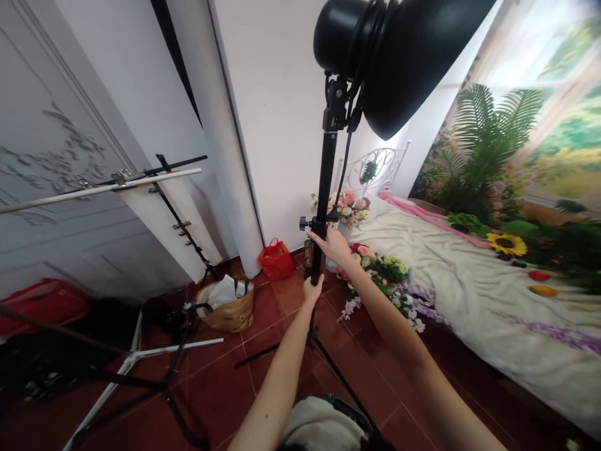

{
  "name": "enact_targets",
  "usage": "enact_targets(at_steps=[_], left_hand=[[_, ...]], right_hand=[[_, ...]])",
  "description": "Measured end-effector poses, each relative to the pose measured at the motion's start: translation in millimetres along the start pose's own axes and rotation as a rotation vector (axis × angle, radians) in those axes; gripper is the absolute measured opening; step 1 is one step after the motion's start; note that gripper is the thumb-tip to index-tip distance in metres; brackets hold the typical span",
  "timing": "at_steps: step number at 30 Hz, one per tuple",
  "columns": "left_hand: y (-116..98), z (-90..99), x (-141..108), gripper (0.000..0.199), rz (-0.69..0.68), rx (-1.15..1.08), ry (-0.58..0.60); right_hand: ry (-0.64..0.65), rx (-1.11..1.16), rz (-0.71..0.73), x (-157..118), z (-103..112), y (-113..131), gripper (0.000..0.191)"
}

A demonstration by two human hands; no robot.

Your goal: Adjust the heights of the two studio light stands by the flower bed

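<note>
A black light stand rises in front of me, carrying a large black studio lamp with a reflector at the top. My left hand is closed around the lower section of the pole. My right hand rests higher up, at the stand's locking collar and its small black knob, fingers against the pole. The stand's tripod legs spread on the red tile floor below my arms.
A bed with a white cover and artificial flowers lies right. A red bag, a brown basket, a white roll and more stands crowd the left. Palm plants stand behind the bed.
</note>
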State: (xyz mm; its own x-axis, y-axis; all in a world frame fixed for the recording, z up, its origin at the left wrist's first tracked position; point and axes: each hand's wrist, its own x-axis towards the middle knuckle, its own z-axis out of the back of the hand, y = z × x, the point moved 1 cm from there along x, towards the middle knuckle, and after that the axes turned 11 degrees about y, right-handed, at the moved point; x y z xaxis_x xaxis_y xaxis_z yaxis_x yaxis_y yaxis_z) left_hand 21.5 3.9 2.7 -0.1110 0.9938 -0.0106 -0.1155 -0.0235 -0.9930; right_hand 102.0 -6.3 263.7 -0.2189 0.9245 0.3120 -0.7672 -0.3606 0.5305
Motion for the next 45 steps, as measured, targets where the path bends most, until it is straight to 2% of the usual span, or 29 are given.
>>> enact_targets(at_steps=[6,9,12,15,19,22,26,33,35,40,42,45], left_hand=[[-8.8,2.1,-4.2,0.034,0.051,0.006,-0.021],[-10.8,3.4,-4.0,0.033,0.075,0.047,-0.017],[-9.8,3.6,-2.6,0.033,0.062,0.056,0.001],[-8.1,3.3,-1.8,0.035,0.026,0.030,0.011],[-7.6,3.1,-1.9,0.039,-0.005,0.002,0.019],[-8.5,3.4,-1.6,0.038,-0.019,0.001,0.024],[-8.6,3.5,-0.3,0.035,-0.017,-0.007,0.024],[-3.9,2.7,2.0,0.033,0.010,-0.020,0.023],[-2.7,2.6,2.4,0.032,0.007,-0.021,0.026],[1.6,2.2,5.0,0.032,0.012,-0.035,0.026],[4.4,1.8,6.7,0.032,0.003,-0.028,0.032],[9.1,1.3,9.3,0.032,-0.020,-0.013,0.050]], right_hand=[[-0.016,0.275,0.127,-7.1,-4.5,-10.8,0.050],[0.073,0.452,0.204,-20.8,-18.2,-30.2,0.053],[0.172,0.513,0.225,-40.8,-42.1,-58.8,0.050],[0.204,0.513,0.133,-61.3,-73.3,-91.9,0.037],[0.176,0.416,-0.085,-81.2,-116.5,-131.4,0.035],[0.225,0.444,-0.108,-89.1,-142.4,-148.4,0.032],[0.231,0.465,-0.081,-91.1,-159.8,-155.2,0.028],[0.172,0.472,-0.066,-82.2,-168.9,-160.3,0.027],[0.156,0.504,-0.117,-78.3,-174.9,-163.6,0.024],[0.034,0.620,-0.445,-67.6,-191.8,-170.2,0.021],[-0.003,0.622,-0.497,-64.3,-195.9,-170.3,0.021],[-0.052,0.602,-0.492,-62.6,-199.2,-169.0,0.022]])
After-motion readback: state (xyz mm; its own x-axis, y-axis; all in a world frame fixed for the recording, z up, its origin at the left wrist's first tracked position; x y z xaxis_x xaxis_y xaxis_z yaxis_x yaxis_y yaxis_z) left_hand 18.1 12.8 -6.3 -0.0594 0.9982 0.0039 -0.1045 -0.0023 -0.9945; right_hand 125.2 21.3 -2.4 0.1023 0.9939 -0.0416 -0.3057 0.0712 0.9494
